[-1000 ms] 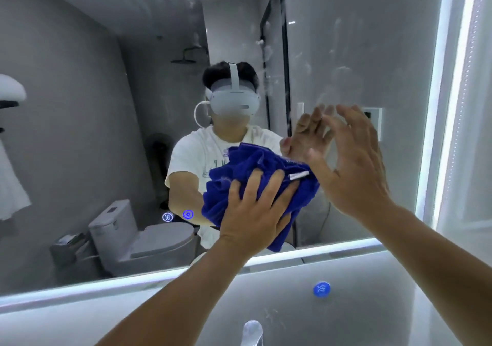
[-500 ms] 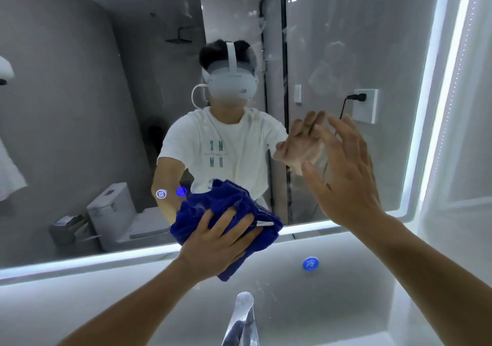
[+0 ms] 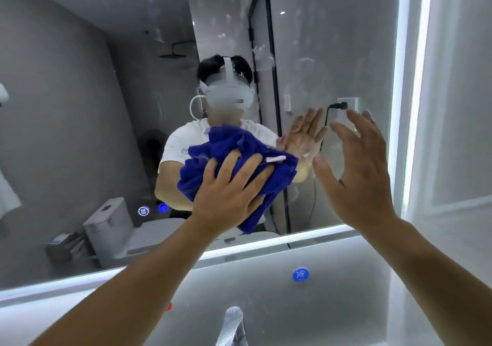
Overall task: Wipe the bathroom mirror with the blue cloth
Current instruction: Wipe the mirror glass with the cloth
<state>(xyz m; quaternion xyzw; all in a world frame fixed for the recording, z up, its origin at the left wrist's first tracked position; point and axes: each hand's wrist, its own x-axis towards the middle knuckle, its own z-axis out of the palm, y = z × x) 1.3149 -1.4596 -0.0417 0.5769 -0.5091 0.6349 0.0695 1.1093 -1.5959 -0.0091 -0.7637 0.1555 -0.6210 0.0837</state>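
Your left hand (image 3: 226, 199) is pressing the blue cloth (image 3: 239, 164) flat against the mirror (image 3: 80, 106), fingers spread wide over the bunched fabric and pinning it rather than curling around it. Your right hand (image 3: 359, 175) is hovering open beside it, palm toward the glass and fingers splayed, holding nothing; whether it is touching the mirror I cannot tell. You are working the cloth over the lower middle of the glass, above the lit strip (image 3: 266, 244) along the bottom edge, with the tap (image 3: 234, 324) below.

You are handling something soft, light and limp: it looks like terry, wadded into thick folds, with a loose corner hanging down past your wrist and a white label (image 3: 277, 159) showing on its right side. It is probably going to slide and unbunch under a flat palm, so you are better off pressing through the thickest wad at the centre, fingers spread to hold the folds together. The glass is stiff, smooth and breakable, so even, moderate pressure suits it. Smudges and streaks are showing on the upper glass, so much is likely left to wipe
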